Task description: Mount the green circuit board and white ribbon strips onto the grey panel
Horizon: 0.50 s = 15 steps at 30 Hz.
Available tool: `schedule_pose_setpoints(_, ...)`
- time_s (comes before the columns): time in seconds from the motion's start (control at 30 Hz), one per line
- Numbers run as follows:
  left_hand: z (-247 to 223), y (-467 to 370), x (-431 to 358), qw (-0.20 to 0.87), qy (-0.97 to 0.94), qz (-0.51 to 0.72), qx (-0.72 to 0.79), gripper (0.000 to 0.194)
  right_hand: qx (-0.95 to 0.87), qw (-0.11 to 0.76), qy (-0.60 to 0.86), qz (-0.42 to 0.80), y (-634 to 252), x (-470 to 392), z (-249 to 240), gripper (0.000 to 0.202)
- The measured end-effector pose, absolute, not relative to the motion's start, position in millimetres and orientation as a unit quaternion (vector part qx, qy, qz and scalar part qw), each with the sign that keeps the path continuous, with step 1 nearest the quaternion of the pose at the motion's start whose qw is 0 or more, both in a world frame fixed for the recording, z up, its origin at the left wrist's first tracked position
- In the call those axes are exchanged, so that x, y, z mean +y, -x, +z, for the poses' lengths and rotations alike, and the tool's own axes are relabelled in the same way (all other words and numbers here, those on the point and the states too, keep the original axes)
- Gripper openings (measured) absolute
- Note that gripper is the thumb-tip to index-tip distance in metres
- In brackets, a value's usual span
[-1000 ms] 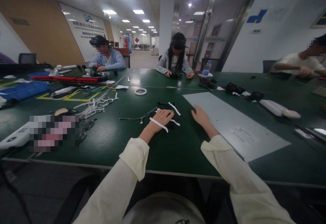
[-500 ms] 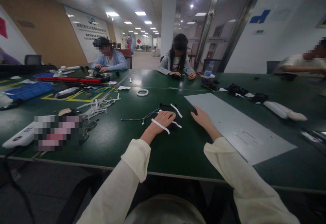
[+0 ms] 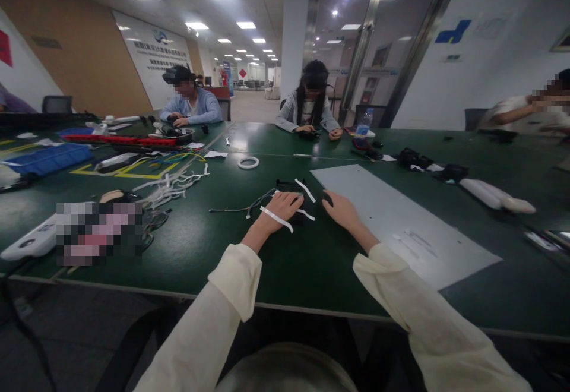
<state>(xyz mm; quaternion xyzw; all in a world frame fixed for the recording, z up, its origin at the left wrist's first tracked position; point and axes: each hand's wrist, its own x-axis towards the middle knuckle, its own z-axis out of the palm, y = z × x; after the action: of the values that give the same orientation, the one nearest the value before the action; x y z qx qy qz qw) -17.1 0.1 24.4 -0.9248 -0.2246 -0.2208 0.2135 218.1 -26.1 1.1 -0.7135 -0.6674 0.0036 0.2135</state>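
My left hand (image 3: 281,209) lies palm down over a black part (image 3: 289,184), fingers stretched out across it. Much of that part is hidden beneath the hand. A thin grey cable (image 3: 236,209) runs out to the left of it. One white strip (image 3: 276,218) lies across the back of my left hand near the wrist, and another white strip (image 3: 305,190) stands just beyond the fingertips. My right hand (image 3: 344,211) rests at the left edge of a flat grey panel (image 3: 378,202), thumb apart from the fingers. A small dark patch shows by its fingertips; I cannot tell what it is.
A white ring (image 3: 248,163) lies farther back. To the left are tangled white strips (image 3: 178,187), a blue tray (image 3: 48,160) and a white power strip (image 3: 31,237). Two people sit across the table, another at far right. A water bottle (image 3: 364,123) stands at the back.
The grey panel has shifted left, closer to the black part, and my right hand has moved left along with it. My left hand stays over the black part.
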Motion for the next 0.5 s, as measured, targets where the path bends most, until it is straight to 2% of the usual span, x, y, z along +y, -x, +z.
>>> schedule_pose_setpoints(0.27, 38.3, 34.2, 14.0, 0.205, 0.904, -0.272, -0.259, 0.035, -0.743, 0.228, 0.628, 0.048, -177.6, -46.0, 11.6, 0.036)
schedule_pose_setpoints(0.5, 55.7, 41.5, 13.2, 0.238, 0.894, -0.284, -0.254, 0.036, -0.855, 0.270, 0.422, 0.134, -130.6, -84.1, 19.9, 0.032)
